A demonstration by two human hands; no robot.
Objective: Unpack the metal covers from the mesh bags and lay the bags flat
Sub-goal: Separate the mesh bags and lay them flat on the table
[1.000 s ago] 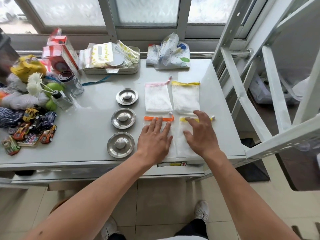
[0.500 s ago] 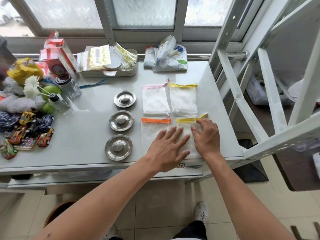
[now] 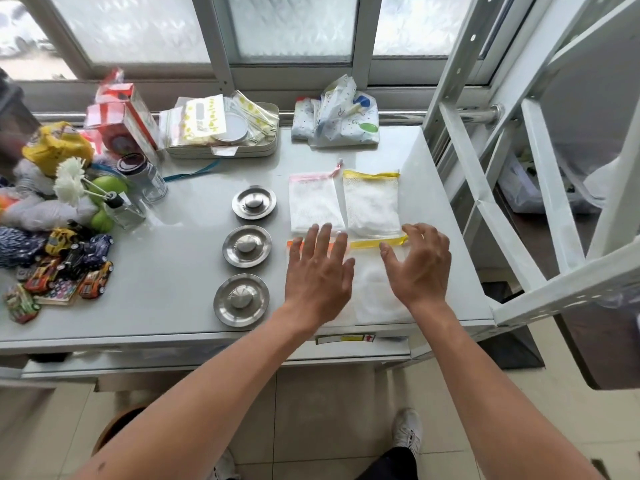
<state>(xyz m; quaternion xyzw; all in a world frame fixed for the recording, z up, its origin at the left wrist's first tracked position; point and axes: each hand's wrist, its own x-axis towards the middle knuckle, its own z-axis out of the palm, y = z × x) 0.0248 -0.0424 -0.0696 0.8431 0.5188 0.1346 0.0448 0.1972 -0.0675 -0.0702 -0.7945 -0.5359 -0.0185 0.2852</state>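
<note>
Your left hand (image 3: 317, 271) lies spread, palm down, over the orange-trimmed white mesh bag (image 3: 294, 244); your right hand (image 3: 420, 265), fingers apart, holds nothing over the near yellow-trimmed white mesh bag (image 3: 375, 289). Three round steel covers (image 3: 246, 250) line the grey surface (image 3: 180, 271) just left

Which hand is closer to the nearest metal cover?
Left. The left hand is just right of the nearest metal cover; the right hand is farther right, over a mesh bag.
</note>
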